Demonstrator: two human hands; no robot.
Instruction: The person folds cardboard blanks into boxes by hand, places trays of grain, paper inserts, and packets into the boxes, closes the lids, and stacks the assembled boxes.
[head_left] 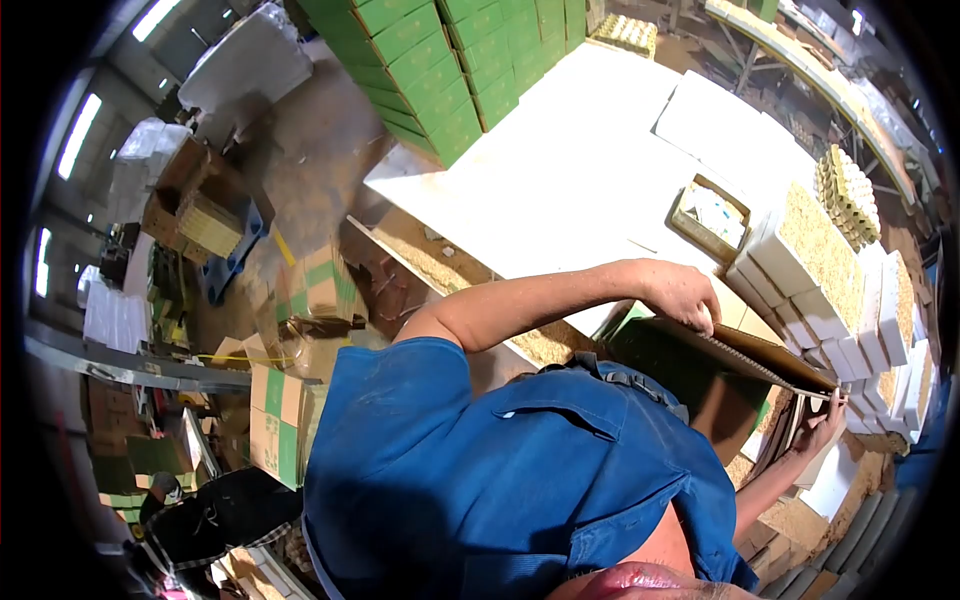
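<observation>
A cardboard box [700, 365], brown with green faces, is tilted in front of my chest, right of centre. My left hand [682, 295] reaches across from the left, its fingers closed on the box's upper edge. At the far right corner of the same box is my right hand [820, 430], its fingers pinching the edge from below. The lower part of the box is partly hidden by my blue shirt.
A white table [560, 150] bears stacked green boxes [430, 80], a small open tray [712, 215] and stacked white-sided blocks [800, 270]. Egg trays [848, 195] stand at the right. Flattened cartons [320, 290] lie left; a person in dark clothes [225, 520] is lower left.
</observation>
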